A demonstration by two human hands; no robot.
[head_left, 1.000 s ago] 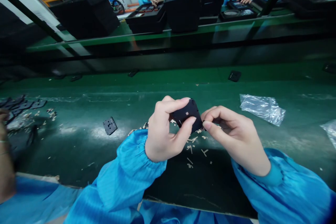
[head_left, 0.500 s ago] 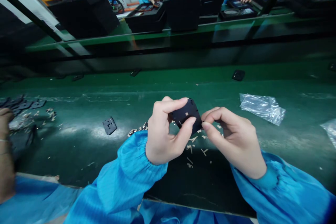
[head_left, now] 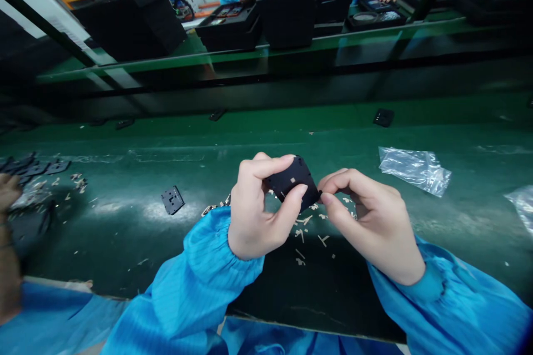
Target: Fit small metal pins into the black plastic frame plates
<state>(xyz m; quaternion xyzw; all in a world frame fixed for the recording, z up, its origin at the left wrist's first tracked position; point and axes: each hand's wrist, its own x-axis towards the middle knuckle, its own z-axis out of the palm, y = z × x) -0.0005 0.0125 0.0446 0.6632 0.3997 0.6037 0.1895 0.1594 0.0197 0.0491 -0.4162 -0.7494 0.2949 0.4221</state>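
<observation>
One black plate (head_left: pixel 295 182) sits mid-view, gripped by our left hand (head_left: pixel 258 208); at its four o'clock corner, our right hand (head_left: pixel 368 216) pinches finger and thumb together.

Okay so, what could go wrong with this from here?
The left hand grips the black plate between thumb and fingers, off the green bench, so it could slip and drop. The right hand pinches close at the plate's corner; pressing or pulling there might tilt the plate or mark its edge. Loose beige pieces lie scattered below, so anything tiny that falls could be hard to pick out among them.
</observation>
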